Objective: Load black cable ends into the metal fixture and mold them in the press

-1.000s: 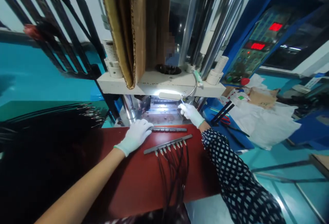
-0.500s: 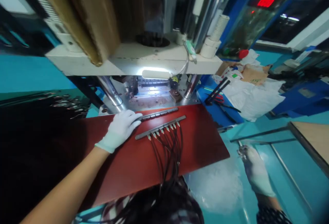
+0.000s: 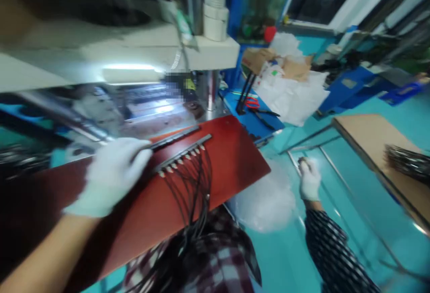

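My left hand (image 3: 116,167), in a white glove, lies over the left end of a dark slotted metal bar (image 3: 176,138) on the red board, thumb and fingers closed around it. Just in front of that bar lies a second metal bar (image 3: 183,154), carrying a row of small metal connectors with black cables (image 3: 191,194) that trail down over my lap. My right hand (image 3: 309,178), also gloved, is held out to the right above the floor. Its fingers are closed, and a small dark thing shows at the fingertips, too blurred to name.
A press with a lit bay (image 3: 161,107) stands behind the red board (image 3: 231,158). A blue tray (image 3: 231,100) with tools lies beside a white bag (image 3: 292,100). At right, a bundle of dark cables (image 3: 408,161) rests on a brown tabletop (image 3: 369,136). A clear plastic bag (image 3: 265,199) sits below.
My view has swung right, bringing the brown table and its cable bundle into sight. My left hand remains at the bar's end; my right hand is still closed and held out to the side.
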The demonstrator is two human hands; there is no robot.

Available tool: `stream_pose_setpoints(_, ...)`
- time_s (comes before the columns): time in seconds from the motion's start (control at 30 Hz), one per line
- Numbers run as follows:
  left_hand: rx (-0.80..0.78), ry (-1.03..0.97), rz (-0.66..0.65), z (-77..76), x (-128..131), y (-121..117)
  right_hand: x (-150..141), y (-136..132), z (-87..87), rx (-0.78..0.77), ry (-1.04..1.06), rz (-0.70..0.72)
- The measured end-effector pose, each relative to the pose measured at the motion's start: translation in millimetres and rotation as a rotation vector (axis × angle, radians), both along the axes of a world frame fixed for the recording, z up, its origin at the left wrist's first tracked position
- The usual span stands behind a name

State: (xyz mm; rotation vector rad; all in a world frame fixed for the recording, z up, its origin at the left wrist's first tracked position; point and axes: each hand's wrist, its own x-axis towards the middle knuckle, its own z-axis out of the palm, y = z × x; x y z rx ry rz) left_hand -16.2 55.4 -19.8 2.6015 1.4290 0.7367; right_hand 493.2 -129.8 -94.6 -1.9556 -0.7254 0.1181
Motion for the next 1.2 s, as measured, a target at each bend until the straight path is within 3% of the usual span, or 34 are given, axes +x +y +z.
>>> stream_pose_setpoints(0.07, -0.124, 0.051, -0.047, 5.8, 26, -6, -27, 29, 26.0, 0.077, -0.035, 0.224)
stream_pose_setpoints(0.17, -0.289, 0.163, 0.050, 4.0, 57, -7, -88, 64, 59.4, 0.042, -0.127, 0.690)
stream_pose_setpoints(0.27, -0.331, 0.140, 0.093, 0.8, 73, -7, -145, 91, 71.0, -0.004, -0.173, 0.996)
stream_pose_setpoints(0.37, -0.283, 0.155, 0.111, -1.8, 81, -9, -179, 119, 61.8, -0.009, 0.064, 1.024)
stream_pose_setpoints(0.5, -0.300, 0.149, 0.097, -2.7, 79, -6, -195, 147, 48.3, 0.174, 0.661, 0.865)
stream_pose_setpoints(0.6, -0.297, 0.014, 0.044, 9.7, 66, 7, -207, 147, 49.7, 0.225, 1.112, 0.817)
stream_pose_setpoints(0.7, -0.165, -0.130, 0.002, 34.9, 51, 32, -234, 126, 57.4, 0.040, 1.519, 1.014)
stream_pose_setpoints(0.8, -0.057, -0.192, -0.024, 56.6, 41, 61, -276, 96, 61.0, -0.123, 1.788, 1.207)
stream_pose_setpoints(0.9, -0.028, -0.213, -0.046, 58.8, 37, 80, -317, 72, 50.7, -0.284, 1.887, 1.232)
stream_pose_setpoints(1.0, -0.023, -0.173, -0.078, 43.7, 35, 88, -343, 66, 31.2, -0.335, 1.806, 1.389)
stream_pose_setpoints(1.1, 0.002, -0.076, -0.071, 28.1, 33, 100, -352, 86, 20.9, -0.284, 1.650, 1.565)
stream_pose_setpoints(1.2, 0.029, -0.032, -0.050, 24.8, 32, 127, -357, 127, 28.5, -0.203, 1.617, 1.600)
